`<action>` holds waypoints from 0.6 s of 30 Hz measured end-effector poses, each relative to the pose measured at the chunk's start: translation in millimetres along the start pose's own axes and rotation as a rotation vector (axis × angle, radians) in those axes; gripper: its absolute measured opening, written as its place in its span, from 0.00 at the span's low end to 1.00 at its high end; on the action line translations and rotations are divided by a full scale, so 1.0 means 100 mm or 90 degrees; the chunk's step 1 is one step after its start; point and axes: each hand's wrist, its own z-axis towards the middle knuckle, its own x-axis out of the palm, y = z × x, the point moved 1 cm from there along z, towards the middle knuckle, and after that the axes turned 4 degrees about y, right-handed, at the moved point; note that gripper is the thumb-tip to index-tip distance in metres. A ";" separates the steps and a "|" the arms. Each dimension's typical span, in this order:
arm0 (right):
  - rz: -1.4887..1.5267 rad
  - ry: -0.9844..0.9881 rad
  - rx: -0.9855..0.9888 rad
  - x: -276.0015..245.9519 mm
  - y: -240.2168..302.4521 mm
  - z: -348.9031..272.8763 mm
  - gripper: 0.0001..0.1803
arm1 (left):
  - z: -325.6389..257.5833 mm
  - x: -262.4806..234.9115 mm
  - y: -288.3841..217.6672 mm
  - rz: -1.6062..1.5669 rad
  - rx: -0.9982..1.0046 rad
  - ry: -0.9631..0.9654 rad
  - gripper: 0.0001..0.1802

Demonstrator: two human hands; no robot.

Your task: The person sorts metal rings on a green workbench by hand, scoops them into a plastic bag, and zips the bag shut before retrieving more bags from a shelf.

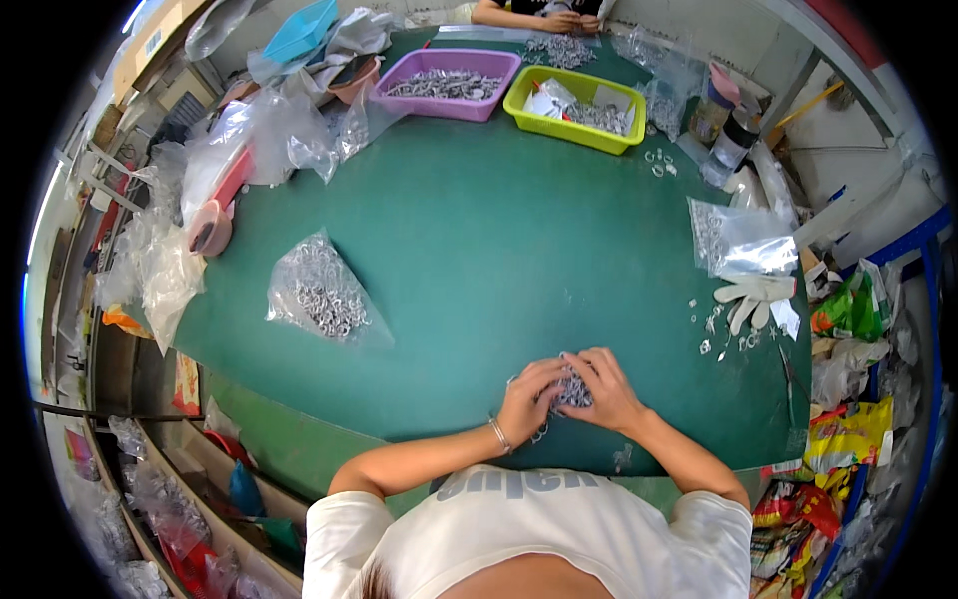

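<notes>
Near the front edge of the green table, my left hand (529, 401) and my right hand (608, 390) curve around a small heap of grey metal pieces (572, 391). The fingers of both hands meet over the far side of the heap. A few loose pieces lie by my left wrist, which wears a bracelet. To the left, a clear plastic bag (324, 292) lies on the table with many small ring-like metal parts inside. The exact shape of the pieces between my hands is too small to tell.
At the far side stand a purple basin (509, 62) and a yellow-green basin (569, 142) of metal parts. A white glove (750, 298), a clear bag (748, 240) and scattered bits lie at right. Plastic bags (289, 135) crowd the left edge. Another person's hands (574, 22) work beyond.
</notes>
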 end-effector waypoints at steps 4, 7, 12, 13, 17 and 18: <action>0.039 -0.095 0.039 0.06 -0.04 0.01 0.33 | 0.04 0.13 0.05 -0.222 -0.199 -0.082 0.15; 0.092 -0.135 0.106 0.06 0.01 0.04 0.27 | 0.13 0.19 0.12 -0.370 -0.203 -0.154 0.14; 0.172 -0.258 0.225 0.07 0.02 0.14 0.17 | 0.26 0.31 0.11 -0.700 -0.336 -0.256 0.16; 0.182 -0.280 0.260 0.07 0.03 0.17 0.13 | 0.28 0.35 0.13 -0.708 -0.328 -0.264 0.16; 0.347 -0.411 0.340 0.21 0.01 0.27 0.07 | 0.40 0.39 -0.04 -0.760 -0.331 -0.296 0.15; 0.355 -0.437 0.345 0.21 0.05 0.32 0.07 | 0.44 0.38 -0.06 -0.748 -0.324 -0.303 0.15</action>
